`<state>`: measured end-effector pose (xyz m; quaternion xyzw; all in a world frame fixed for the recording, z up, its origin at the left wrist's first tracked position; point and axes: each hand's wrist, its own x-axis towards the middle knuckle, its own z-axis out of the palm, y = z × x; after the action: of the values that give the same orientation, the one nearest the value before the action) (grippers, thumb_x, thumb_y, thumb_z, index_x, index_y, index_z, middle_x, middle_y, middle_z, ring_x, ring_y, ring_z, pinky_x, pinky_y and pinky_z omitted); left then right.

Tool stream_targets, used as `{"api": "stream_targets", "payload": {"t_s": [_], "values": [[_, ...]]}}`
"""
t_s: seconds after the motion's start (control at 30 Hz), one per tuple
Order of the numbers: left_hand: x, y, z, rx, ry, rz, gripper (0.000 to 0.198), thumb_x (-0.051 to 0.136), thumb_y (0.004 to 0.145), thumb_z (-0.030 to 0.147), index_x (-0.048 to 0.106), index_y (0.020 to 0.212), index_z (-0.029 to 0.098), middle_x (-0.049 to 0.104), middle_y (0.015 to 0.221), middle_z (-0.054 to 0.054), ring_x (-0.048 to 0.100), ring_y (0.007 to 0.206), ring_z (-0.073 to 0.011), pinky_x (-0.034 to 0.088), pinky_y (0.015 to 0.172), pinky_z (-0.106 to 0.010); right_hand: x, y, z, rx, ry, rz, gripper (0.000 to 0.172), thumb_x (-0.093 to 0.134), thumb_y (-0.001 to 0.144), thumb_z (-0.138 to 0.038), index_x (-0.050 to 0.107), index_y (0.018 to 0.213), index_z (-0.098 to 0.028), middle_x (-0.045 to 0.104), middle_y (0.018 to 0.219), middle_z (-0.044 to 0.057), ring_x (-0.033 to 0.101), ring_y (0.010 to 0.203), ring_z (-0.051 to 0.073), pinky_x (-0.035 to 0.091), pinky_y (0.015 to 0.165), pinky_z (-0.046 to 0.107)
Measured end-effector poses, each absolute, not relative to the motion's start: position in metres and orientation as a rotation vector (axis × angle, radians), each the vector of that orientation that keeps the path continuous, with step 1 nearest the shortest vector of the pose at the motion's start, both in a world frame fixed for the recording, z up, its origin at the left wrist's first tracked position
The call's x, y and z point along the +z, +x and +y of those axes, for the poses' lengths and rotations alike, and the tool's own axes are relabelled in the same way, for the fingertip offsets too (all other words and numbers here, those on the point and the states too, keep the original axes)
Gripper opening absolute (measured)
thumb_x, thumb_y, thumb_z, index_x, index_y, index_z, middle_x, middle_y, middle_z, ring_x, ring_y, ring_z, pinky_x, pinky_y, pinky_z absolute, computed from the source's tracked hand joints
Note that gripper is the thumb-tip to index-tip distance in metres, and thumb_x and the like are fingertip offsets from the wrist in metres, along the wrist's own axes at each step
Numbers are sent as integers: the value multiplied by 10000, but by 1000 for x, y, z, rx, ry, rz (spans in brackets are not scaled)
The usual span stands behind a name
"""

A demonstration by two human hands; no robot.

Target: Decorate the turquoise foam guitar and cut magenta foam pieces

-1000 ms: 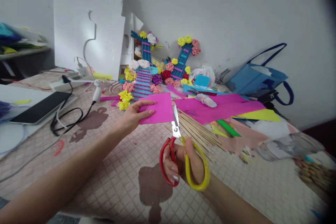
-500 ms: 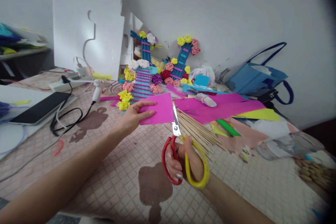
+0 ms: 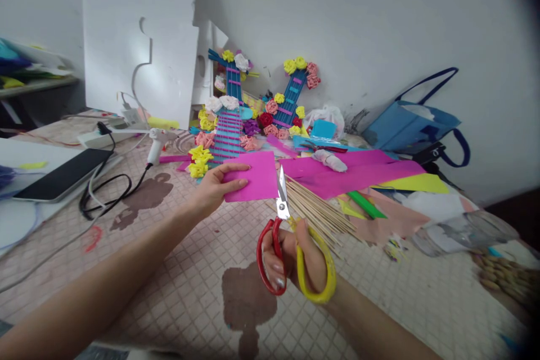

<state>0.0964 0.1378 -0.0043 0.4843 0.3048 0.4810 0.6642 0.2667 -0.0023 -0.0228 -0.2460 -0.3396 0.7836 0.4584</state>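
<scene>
My left hand (image 3: 213,187) pinches the left edge of a small pink paper sheet (image 3: 255,174) and holds it up over the tiled floor. My right hand (image 3: 291,261) grips red-and-yellow scissors (image 3: 289,247) through the handle loops. The blades point up and meet the sheet's right edge. A bundle of thin bamboo sticks (image 3: 318,211) lies just right of the scissors. Larger pink sheets (image 3: 354,171) lie behind them.
Blue stick models with paper flowers (image 3: 236,118) stand against the wall. A glue gun (image 3: 157,143) and black cable (image 3: 105,188) lie at left beside a phone (image 3: 63,174). A blue bag (image 3: 415,124), yellow paper (image 3: 415,183) and a clear bottle (image 3: 459,233) sit at right.
The scissor handles have squeezed slightly closer and the right hand has shifted a little; the left hand and pink sheet stay almost still.
</scene>
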Motion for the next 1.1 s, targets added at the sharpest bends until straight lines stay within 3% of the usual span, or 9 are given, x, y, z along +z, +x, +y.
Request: {"api": "stream_targets", "payload": {"t_s": [0.17, 0.43, 0.8, 1.1], "values": [[-8, 98, 135, 1033, 1105, 679, 357, 830, 574, 189, 713, 910, 200, 686, 873, 6, 586, 611, -55, 490, 566, -152, -21, 270, -1, 1951, -588, -838, 700, 354, 762, -795, 589, 847, -141, 446, 540, -38, 433, 427, 91, 372, 443, 229], [-13, 99, 132, 1012, 1167, 683, 351, 817, 595, 205, 712, 930, 215, 667, 1072, -12, 602, 672, -59, 495, 585, -151, -18, 271, 0, 1962, -625, -785, 695, 333, 745, -817, 546, 791, -157, 427, 511, -54, 425, 396, 87, 371, 436, 230], [-15, 98, 134, 1015, 1159, 691, 358, 818, 594, 213, 712, 937, 214, 681, 1009, -10, 608, 667, -61, 499, 597, -154, -27, 269, 2, 1872, -712, -780, 635, 469, 668, -817, 497, 701, -184, 348, 399, -105, 281, 285, 49, 289, 308, 174], [-17, 99, 132, 974, 1168, 678, 374, 822, 598, 211, 706, 953, 209, 674, 994, -8, 588, 625, -48, 480, 553, -141, -19, 272, 3, 1930, -665, -794, 677, 396, 724, -814, 555, 792, -160, 435, 490, -54, 415, 391, 91, 355, 411, 227]]}}
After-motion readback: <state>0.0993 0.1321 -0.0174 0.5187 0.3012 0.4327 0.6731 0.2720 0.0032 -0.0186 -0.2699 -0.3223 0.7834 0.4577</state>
